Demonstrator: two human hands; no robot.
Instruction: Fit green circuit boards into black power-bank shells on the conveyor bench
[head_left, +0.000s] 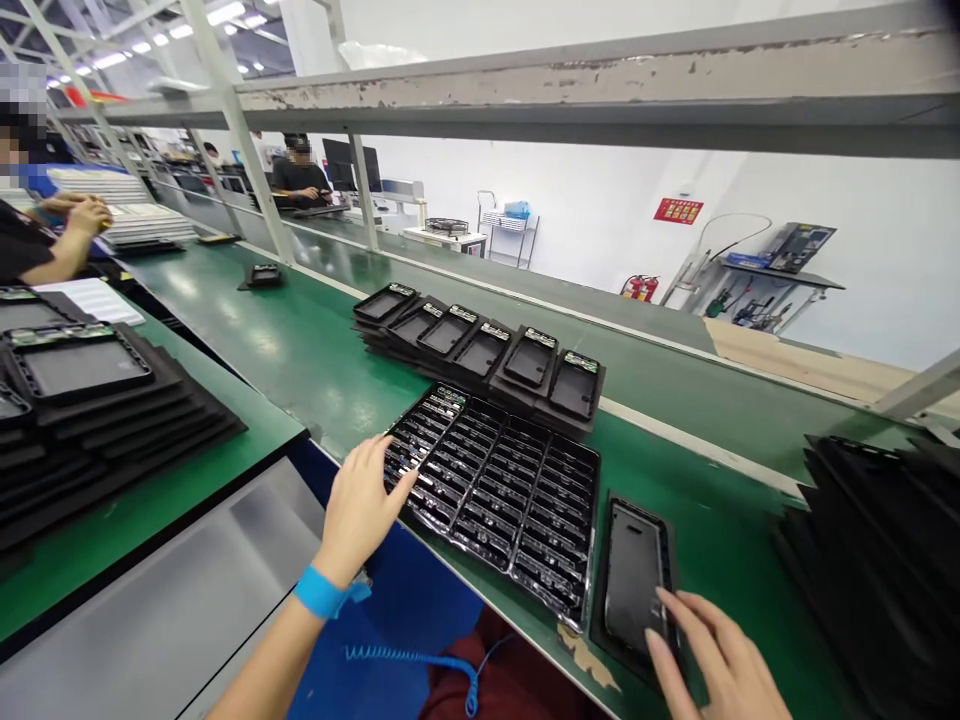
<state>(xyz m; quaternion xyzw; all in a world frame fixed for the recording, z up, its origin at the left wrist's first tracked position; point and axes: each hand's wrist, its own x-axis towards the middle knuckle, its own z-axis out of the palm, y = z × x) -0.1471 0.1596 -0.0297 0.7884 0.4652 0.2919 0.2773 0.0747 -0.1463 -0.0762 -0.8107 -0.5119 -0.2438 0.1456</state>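
Note:
My left hand, with a blue strap round its wrist, is open with thumb and fingers apart at the near left edge of a black compartment tray. Small circuit boards fill the tray's left column. Right of the tray, a black phone-like housing lies on a dark pad on the green bench. My right hand touches that housing's lower right edge, thumb and fingers stretched out and apart. Behind the tray, several similar housings, boards at their top ends, lie on stacked black pads.
More black pads are piled at the right and left, the left pile bearing housings. One small piece sits farther back on the bench. A coiled blue cord hangs below. A shelf beam crosses overhead. Other people work at left.

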